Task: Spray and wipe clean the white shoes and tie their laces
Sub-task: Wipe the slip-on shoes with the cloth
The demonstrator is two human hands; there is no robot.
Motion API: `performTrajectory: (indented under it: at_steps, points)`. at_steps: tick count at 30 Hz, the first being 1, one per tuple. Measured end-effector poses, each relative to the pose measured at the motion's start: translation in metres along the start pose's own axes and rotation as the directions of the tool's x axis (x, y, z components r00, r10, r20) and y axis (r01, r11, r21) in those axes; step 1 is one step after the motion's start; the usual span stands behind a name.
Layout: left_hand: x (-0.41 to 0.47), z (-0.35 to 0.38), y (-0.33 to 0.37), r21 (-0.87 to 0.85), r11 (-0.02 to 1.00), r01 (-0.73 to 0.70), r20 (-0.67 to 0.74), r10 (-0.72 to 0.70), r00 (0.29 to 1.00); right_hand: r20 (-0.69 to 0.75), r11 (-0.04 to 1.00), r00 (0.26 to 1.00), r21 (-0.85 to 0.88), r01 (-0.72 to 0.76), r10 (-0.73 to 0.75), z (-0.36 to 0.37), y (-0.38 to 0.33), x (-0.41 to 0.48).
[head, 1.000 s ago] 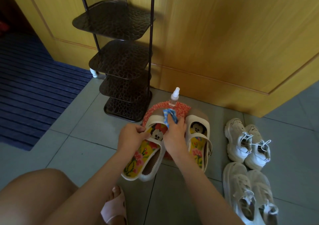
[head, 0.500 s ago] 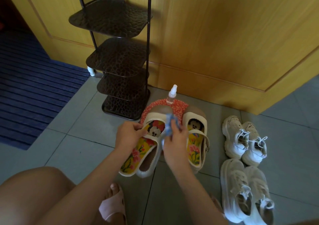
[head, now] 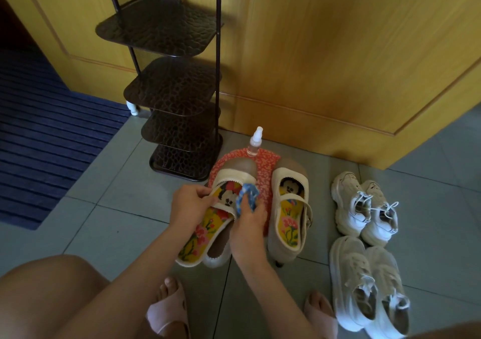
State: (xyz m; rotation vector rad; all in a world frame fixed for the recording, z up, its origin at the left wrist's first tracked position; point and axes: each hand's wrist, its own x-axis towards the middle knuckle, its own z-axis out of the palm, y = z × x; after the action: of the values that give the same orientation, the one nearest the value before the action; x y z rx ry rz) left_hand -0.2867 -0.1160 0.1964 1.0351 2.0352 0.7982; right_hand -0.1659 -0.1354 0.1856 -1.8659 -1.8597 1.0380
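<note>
- White strap shoe (head: 231, 176) sits mid-frame, toe on the red patterned mat (head: 265, 180), heel swung toward the lower left, the same slant as a second ago.
- We see the left hand (head: 191, 204) at the shoe's left rim, fingers curled and pinching the edge right where the strap crosses. That grip has not shifted.
- We watch the right hand (head: 248, 230) do the moving: its fingers are bunched round the blue cloth (head: 247, 195), pressing it onto the shoe's right inner rim beside the cartoon print.
- A second ago we had that cloth up at the toe band, and half a second ago it was sliding back. Now it is down by the strap.
- We find the partner shoe (head: 279, 182) just to the right on the same mat, untouched and where it was.
- We spot the spray bottle (head: 254, 143) upright at the mat's far edge, above both toes, unmoved.
- At the right of the frame we have two pairs of white sneakers (head: 350, 216), one pair above the other, with the upper pair's laces sticking out. Nothing has changed there.
- Our view has dipped: both pink slippers (head: 169, 318) show along the bottom edge now, where we saw only one before.
- We still see the dark shoe rack (head: 179, 99) upper centre-left against the wooden door (head: 338, 52).
</note>
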Motion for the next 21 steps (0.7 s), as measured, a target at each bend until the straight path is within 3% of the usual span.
performTrajectory:
  at_steps: [5,8,11,12,15,18,21]
  points:
    - [0.001,0.000,-0.002,-0.002,1.000,0.010,-0.007,-0.010,1.000,-0.005,0.984,1.000,0.180,-0.009,0.010,0.010,0.019,-0.041]
    - [0.001,0.000,-0.003,-0.007,1.000,0.011,-0.005,-0.011,1.000,-0.048,0.997,0.998,0.075,0.031,-0.027,0.002,0.016,-0.041]
    - [0.000,0.000,-0.002,-0.011,1.000,0.009,0.000,-0.009,1.000,-0.199,0.995,0.975,-0.015,0.099,-0.100,-0.028,-0.009,-0.012]
    - [0.000,0.000,-0.002,-0.016,1.000,0.015,0.001,-0.015,1.000,-0.198,0.992,0.975,0.053,0.112,-0.099,-0.032,-0.014,0.004]
    - [0.000,-0.001,-0.002,-0.035,0.999,0.021,0.003,-0.021,1.000,-0.190,0.994,0.976,-0.058,0.096,-0.105,-0.039,-0.034,0.051]
    - [0.000,0.000,-0.003,-0.044,0.999,0.022,-0.001,-0.022,1.000,-0.094,0.975,0.991,-0.212,0.071,-0.092,-0.033,-0.032,0.073]
    - [0.002,0.001,-0.004,-0.038,0.999,0.029,-0.002,-0.029,1.000,-0.089,0.977,0.996,-0.214,0.001,-0.020,-0.028,-0.021,0.062]
